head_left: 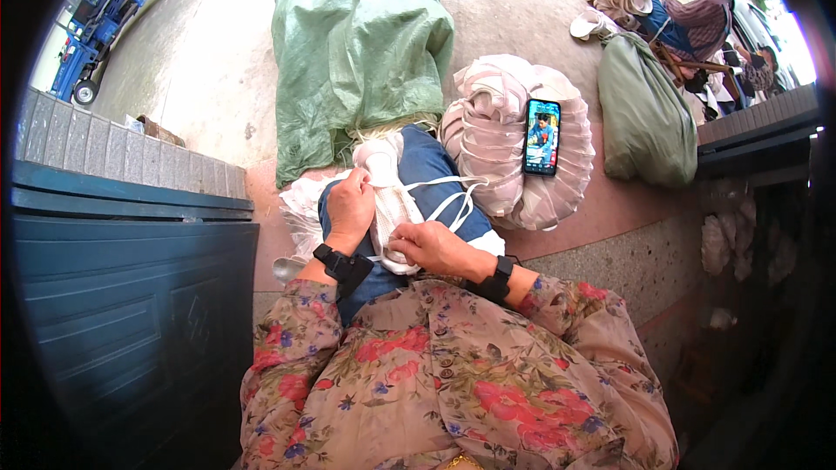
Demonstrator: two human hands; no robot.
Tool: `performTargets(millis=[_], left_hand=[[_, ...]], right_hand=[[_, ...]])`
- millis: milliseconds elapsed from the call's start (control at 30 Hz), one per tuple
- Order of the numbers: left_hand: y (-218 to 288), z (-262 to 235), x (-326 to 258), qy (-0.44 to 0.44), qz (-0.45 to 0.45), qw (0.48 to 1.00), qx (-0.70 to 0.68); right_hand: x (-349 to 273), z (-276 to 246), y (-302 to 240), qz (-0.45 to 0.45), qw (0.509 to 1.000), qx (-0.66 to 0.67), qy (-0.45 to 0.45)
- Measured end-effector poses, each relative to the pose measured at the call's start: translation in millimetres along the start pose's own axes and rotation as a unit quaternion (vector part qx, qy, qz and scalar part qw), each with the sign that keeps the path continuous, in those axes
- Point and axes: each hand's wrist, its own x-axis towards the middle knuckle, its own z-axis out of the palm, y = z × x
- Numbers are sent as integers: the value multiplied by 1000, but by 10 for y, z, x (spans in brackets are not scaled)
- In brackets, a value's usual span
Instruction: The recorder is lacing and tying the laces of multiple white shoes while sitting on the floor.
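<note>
The shirt (pixel 453 365) is brownish pink, patterned with red flowers, smaller blue blooms and green leaves, above blue trousers (pixel 428 157) and black wristbands (pixel 348 271). White cloth (pixel 396 213) and white straps (pixel 440 180) show beside a pale pinkish-beige bundle (pixel 570 135) with ridged stripes, a black phone (pixel 542 137) with a mostly blue screen, a light green sack (pixel 361 43) and a duller green bag (pixel 644 113). The door (pixel 131 331) is dark blue, the vehicle (pixel 104 26) brighter blue with black tyres, the ground (pixel 218 52) pale grey-beige, edged by a dull red strip (pixel 627 213) and a speckled grey one.
</note>
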Motion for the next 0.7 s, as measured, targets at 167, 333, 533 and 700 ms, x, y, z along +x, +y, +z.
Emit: performTargets(millis=[167,333,533,700], left_hand=[[-106,25,15,11,64,996,-62],[-106,-110,36,-115,-32,971,-205],[-161,-151,44,-224,-125,908,-332],[-295,-343,-11,-166,-193,917,-308]], right_hand=[[-4,23,21,7,1000,16,5],[-30,14,12,-2,1000,-10,0],[-278,-215,-366,-20,991,-3,-130],[-252,-637,-392,-57,993,-25,-103]])
